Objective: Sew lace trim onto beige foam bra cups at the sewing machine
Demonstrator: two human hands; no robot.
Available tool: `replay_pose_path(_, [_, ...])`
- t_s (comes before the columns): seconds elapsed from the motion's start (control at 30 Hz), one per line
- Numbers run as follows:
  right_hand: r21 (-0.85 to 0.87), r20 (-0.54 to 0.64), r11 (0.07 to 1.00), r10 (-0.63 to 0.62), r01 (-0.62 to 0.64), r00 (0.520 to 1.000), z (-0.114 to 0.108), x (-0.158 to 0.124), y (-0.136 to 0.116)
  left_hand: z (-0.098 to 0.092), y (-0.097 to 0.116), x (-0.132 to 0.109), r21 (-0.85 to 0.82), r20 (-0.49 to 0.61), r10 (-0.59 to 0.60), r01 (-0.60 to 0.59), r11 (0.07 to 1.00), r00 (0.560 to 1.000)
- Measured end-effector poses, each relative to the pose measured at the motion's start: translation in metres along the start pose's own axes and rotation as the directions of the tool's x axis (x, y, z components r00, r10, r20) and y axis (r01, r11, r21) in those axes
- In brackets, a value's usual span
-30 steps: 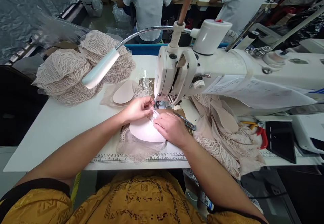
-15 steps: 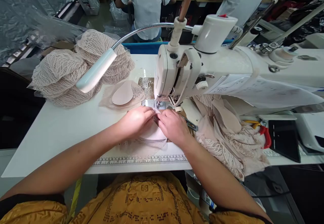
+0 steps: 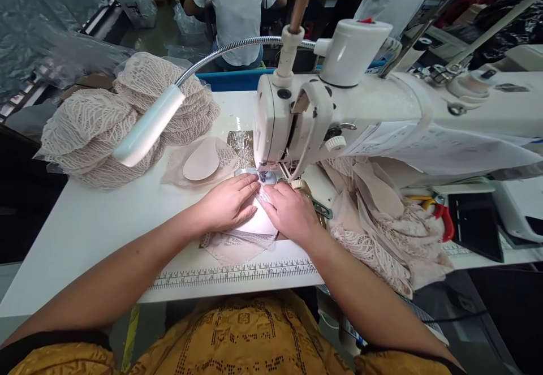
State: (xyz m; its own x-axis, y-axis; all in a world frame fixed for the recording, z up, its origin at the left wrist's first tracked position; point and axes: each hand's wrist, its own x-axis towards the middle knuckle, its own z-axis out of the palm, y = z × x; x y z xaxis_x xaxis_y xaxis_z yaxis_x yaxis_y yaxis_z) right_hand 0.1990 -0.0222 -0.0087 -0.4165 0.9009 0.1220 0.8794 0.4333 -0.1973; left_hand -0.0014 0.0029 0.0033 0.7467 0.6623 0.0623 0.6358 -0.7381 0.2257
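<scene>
A pale pink lace fabric piece with a smooth white cup-shaped panel (image 3: 255, 220) lies beneath the presser foot area of the white sewing machine (image 3: 292, 126). My left hand (image 3: 229, 201) rests flat on its left side, fingers stretched toward the needle and thumb apart. On the right edge, my right hand (image 3: 292, 208) presses down with its fingers extended and the thumb spread from them. The lace's lower edge (image 3: 237, 249) spreads toward me on the table. Fingertips partly hide the fabric near the needle.
Stacked lace pieces (image 3: 93, 132) and a lace piece with an oval pad (image 3: 201, 163) lie left. A lamp (image 3: 148, 126) arches above. Rightward are piled lace (image 3: 382, 222), red-handled scissors (image 3: 443, 219) and a dark snipper (image 3: 321, 208). A ruler strip (image 3: 233, 274) runs along the front; people sit beyond.
My left hand has flattened and shifted slightly left, its thumb now showing, so more of the white panel is visible. My right hand stays nearly in place. The whole view has shifted a little.
</scene>
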Motion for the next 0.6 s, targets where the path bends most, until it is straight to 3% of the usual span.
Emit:
replay_pose_path(0.23, [-0.013, -0.002, 0.999, 0.043, -0.043, 0.999, 0.001, 0.002, -0.001, -0.002, -0.013, 0.006, 0.012, 0.061, 0.052, -0.053, 0.999, 0.997])
replay_pose_path(0.43, [0.003, -0.007, 0.999, 0.052, -0.052, 0.999, 0.000, 0.002, 0.002, -0.017, -0.027, 0.007, 0.042, 0.148, 0.135, -0.143, 0.989, 0.980])
replay_pose_path(0.6, [0.037, -0.064, 0.998, 0.060, -0.058, 0.996, -0.001, 0.000, 0.005, -0.024, -0.015, 0.002, 0.109, 0.083, 0.179, -0.187, 0.976, 0.980])
